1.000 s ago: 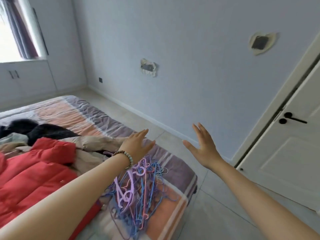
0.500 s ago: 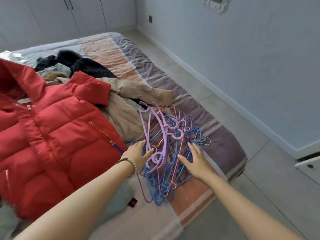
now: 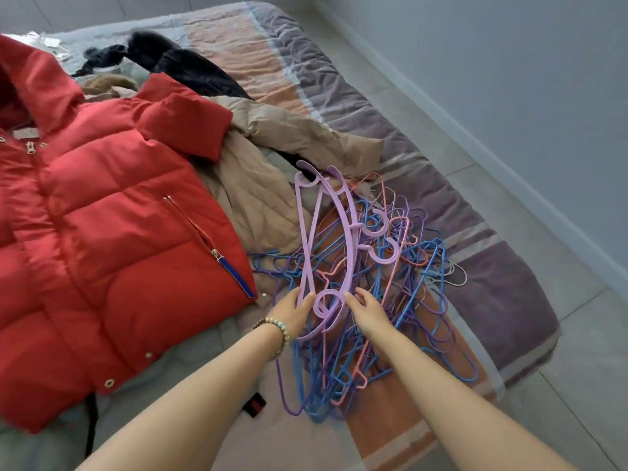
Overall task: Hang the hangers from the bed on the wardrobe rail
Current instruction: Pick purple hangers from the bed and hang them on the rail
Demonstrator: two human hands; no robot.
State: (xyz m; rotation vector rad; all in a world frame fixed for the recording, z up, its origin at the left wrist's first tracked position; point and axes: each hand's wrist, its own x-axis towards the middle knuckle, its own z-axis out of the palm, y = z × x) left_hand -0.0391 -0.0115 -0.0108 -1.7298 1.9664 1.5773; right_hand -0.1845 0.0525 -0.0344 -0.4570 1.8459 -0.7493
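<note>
A tangled pile of thin wire hangers (image 3: 384,321) in blue, purple and pink lies on the bed (image 3: 482,290) near its corner. On top lie thick lilac plastic hangers (image 3: 343,239). My left hand (image 3: 294,311), with a bead bracelet on the wrist, holds the near end of a lilac hanger between thumb and fingers. Just to the right, the fingertips of my right hand (image 3: 368,312) touch the same end of the lilac hangers. The wardrobe rail is out of view.
A red puffer jacket (image 3: 112,232) covers the left of the bed, with a beige coat (image 3: 272,158) and dark garments (image 3: 183,69) behind it. Grey tiled floor (image 3: 560,385) and a blue-grey wall (image 3: 509,62) lie to the right.
My view has swung down from the wall and door onto the bed. Both hands came down from mid-air onto the hanger pile and closed in on the lilac hangers' near end.
</note>
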